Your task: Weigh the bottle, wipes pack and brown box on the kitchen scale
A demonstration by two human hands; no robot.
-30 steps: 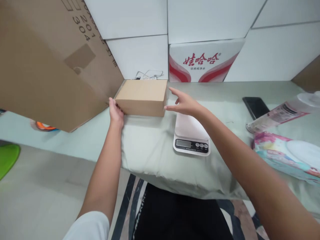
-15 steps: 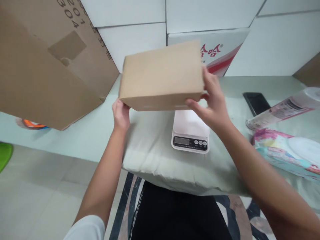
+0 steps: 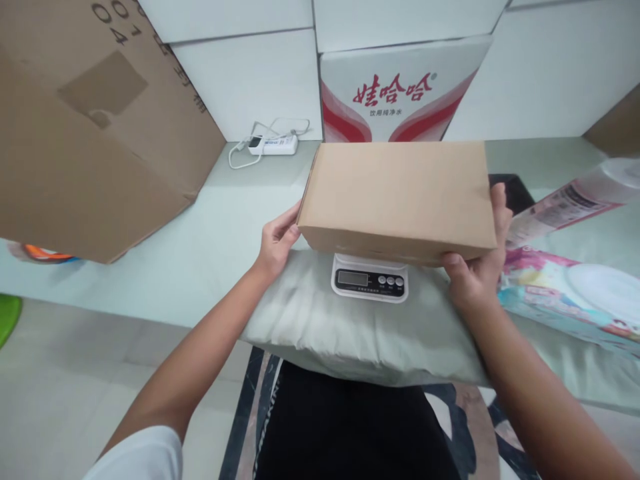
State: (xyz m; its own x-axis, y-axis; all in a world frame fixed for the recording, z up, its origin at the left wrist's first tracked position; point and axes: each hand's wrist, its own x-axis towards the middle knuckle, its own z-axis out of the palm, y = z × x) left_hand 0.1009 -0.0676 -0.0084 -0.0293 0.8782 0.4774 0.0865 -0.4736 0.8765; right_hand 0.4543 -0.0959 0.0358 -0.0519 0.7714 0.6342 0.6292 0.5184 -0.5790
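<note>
- The left hand grips the left end of a closed brown box; the right hand clasps its right end, thumb under the front edge.
- The box sits level between both hands, directly over a white scale; contact cannot be told.
- Beyond the right hand lie a wipes pack and a bottle.

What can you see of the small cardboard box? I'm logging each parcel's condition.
The small cardboard box is plain brown, flat and rectangular, closed, with no visible label or tape. It lies level over the scale, hiding its platform. The left hand grips its left end, the right hand its right front corner.
</note>
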